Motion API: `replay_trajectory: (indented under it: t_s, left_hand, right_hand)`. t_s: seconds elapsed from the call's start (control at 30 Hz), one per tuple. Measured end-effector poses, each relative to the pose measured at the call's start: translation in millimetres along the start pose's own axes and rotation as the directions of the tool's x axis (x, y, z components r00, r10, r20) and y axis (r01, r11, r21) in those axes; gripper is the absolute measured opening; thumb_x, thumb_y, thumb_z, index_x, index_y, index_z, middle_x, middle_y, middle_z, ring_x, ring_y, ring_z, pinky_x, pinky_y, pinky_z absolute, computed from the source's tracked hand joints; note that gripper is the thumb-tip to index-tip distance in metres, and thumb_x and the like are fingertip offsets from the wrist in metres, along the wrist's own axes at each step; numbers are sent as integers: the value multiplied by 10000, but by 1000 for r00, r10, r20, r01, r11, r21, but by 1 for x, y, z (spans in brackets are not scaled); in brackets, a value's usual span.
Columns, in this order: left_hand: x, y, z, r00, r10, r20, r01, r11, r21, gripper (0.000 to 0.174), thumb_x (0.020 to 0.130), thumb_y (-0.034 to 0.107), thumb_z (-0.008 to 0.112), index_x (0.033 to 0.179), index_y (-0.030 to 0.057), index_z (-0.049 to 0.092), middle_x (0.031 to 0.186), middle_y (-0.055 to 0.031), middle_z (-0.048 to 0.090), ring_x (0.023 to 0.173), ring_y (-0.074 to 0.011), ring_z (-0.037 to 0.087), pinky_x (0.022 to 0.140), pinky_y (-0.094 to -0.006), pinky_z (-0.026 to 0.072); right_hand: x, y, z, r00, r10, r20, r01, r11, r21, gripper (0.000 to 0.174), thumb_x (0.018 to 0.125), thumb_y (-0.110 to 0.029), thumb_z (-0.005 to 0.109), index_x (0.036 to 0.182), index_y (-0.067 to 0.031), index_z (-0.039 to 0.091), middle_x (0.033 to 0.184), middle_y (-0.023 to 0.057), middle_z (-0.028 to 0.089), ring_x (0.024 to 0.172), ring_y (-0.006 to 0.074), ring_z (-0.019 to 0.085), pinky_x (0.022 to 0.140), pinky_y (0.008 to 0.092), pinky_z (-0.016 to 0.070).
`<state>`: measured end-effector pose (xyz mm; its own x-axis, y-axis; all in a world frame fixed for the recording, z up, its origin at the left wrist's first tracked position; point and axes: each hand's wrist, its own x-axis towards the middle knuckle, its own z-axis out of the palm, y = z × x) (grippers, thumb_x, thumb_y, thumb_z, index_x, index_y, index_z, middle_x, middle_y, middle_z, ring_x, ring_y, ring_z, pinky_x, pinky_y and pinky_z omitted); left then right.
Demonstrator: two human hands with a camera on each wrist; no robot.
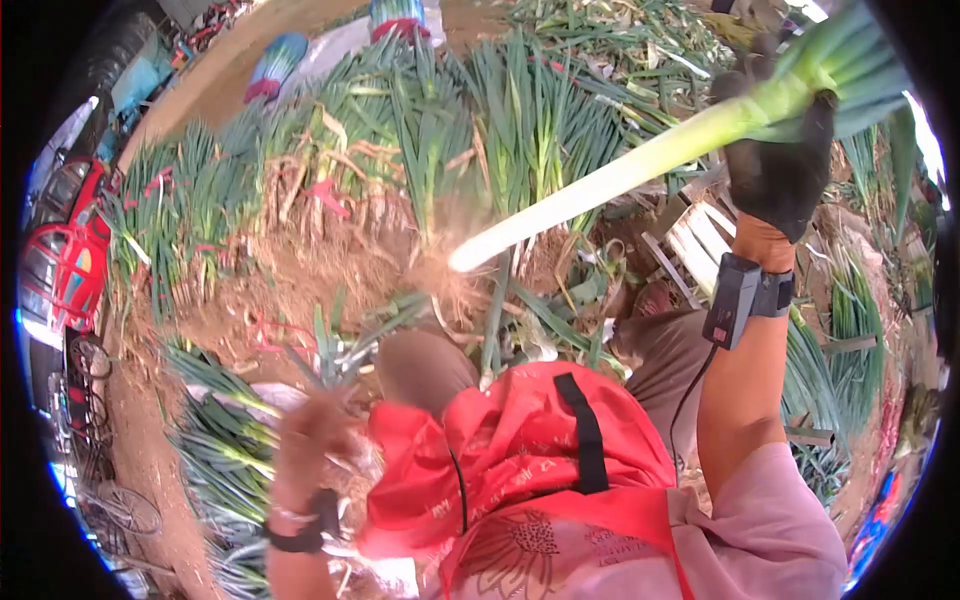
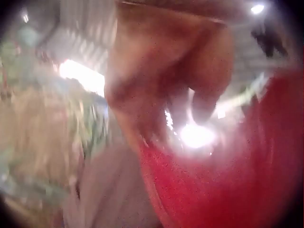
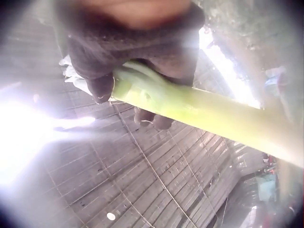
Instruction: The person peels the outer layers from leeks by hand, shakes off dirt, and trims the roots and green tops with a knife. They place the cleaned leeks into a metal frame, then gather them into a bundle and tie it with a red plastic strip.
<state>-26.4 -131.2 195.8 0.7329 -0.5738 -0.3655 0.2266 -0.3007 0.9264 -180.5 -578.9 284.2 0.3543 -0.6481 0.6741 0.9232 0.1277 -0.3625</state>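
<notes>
A dark-gloved right hand (image 1: 778, 165) grips a thick leek (image 1: 625, 180) at the base of its green leaves. Its white shaft slants down and left to blurred roots over the person's knee. The right wrist view shows the gloved fingers (image 3: 101, 88) wrapped round the pale green stalk (image 3: 209, 107). The bare left hand (image 1: 315, 435), blurred, is low at the left, apart from that leek. In the left wrist view the left hand (image 2: 166, 66) has bent fingers near a bright glare; whether they hold anything is unclear.
Leek bundles (image 1: 420, 130) with roots stand in a row ahead. More leeks (image 1: 225, 440) lie beside the left arm. A wooden crate (image 1: 700, 245) is near the right forearm, and a red apron (image 1: 530, 430) covers the lap. Bicycles (image 1: 125, 505) stand at far left.
</notes>
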Motion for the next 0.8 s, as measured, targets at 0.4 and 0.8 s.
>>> replay_trajectory:
  t_s: [0.4,0.8]
  left_hand:
    - [84,30,92,642,638,425,-756,435,489,313,713,75,747,962,51,558,892,-67,540,723,-154,536,634,-277,454]
    - [72,-16,76,796,473,378,-602,555,574,267,692,37,750,859,36,542,747,-24,487,595,-106,503,530,-243,422]
  right_hand:
    - [-44,-7,-5,924,265,275,-367,819,441,621,811,-159,667,1344,-16,382,1124,81,464,945,173,465,831,331,397]
    - [-81,47,-18,928,343,144,-372,836,405,624,836,-191,671,1361,-16,382,1135,81,483,942,162,469,837,354,383]
